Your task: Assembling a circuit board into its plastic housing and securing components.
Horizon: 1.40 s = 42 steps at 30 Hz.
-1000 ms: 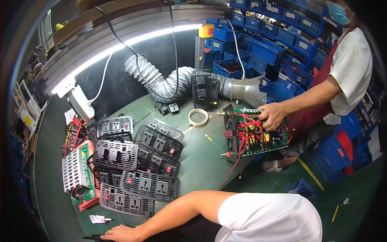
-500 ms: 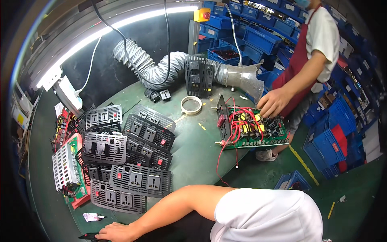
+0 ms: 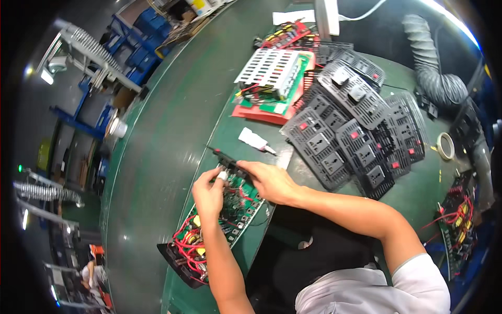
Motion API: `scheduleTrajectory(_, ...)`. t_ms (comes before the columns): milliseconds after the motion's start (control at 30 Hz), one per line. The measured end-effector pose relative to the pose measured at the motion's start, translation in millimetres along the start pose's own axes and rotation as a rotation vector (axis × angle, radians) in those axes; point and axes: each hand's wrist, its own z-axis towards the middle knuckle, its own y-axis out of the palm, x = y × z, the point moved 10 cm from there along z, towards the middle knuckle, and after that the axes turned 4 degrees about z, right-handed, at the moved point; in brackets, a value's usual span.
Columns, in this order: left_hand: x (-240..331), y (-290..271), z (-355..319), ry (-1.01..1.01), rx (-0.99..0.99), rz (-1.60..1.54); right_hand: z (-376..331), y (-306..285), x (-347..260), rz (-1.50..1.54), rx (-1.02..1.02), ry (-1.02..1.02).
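A green circuit board [image 3: 230, 222] with red wires and a black frame lies tilted at the near edge of the green table. My left hand [image 3: 208, 194], a white cot on one fingertip, pinches parts at the board's upper end. Just to its right, my right hand [image 3: 271, 181] grips a narrow black panel [image 3: 225, 158] that sticks out from the board's top end. Both hands are close together over the board.
A pile of black socket panels [image 3: 355, 131] covers the table's middle. Behind it are a white perforated metal cover [image 3: 269, 65] on a red tray, a white tube [image 3: 252, 138], a tape roll [image 3: 445, 146], a grey flexible duct [image 3: 434, 70] and a second wired board [image 3: 456, 222]. A dark green belt [image 3: 151, 157] runs left.
The view has swung away from the co-worker and the far table down to the near edge. My hands, one reaching low left before, now meet on the circuit board.
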Motion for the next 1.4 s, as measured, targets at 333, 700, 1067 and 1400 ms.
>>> scheduleTrajectory(333,10.0,-16.0,-7.4,0.020,-0.005,0.296,1.8,6.3,-8.8,0.021,-0.026,-0.058)
scheduleTrajectory(700,11.8,-9.9,-6.9,0.101,-0.041,0.330,-4.0,12.7,-7.2,0.008,-0.124,0.018)
scheduleTrajectory(1067,37.1,-0.1,-11.9,0.308,0.021,0.507,-6.9,13.7,-14.6,-0.001,-0.136,0.005)
scheduleTrajectory(1400,36.9,-1.3,-13.3,0.323,0.031,0.467,-5.1,14.0,-7.7,0.013,-0.170,0.032)
